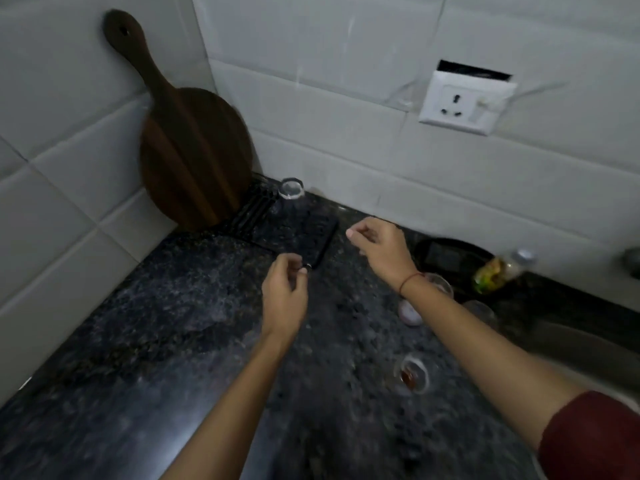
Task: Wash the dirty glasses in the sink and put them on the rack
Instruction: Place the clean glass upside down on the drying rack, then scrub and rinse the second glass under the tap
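A clear glass [291, 189] stands upside down on the far part of the black rack [313, 237] in the counter's corner. My left hand [284, 292] hovers over the rack's near corner, fingers loosely curled, holding nothing. My right hand [379, 249] hangs just right of the rack, also loosely curled and empty. A dirty glass with red residue [412, 374] stands on the counter under my right forearm. Two more glasses [436, 284] [410, 311] sit partly hidden behind that wrist, and another [481, 311] by the sink edge.
A round wooden cutting board [188, 147] leans in the tiled corner behind the rack. A black dish [450, 258] and a lying bottle [502, 270] sit at the right. The sink rim [571, 341] runs along the right. A wall socket [464, 103] is above.
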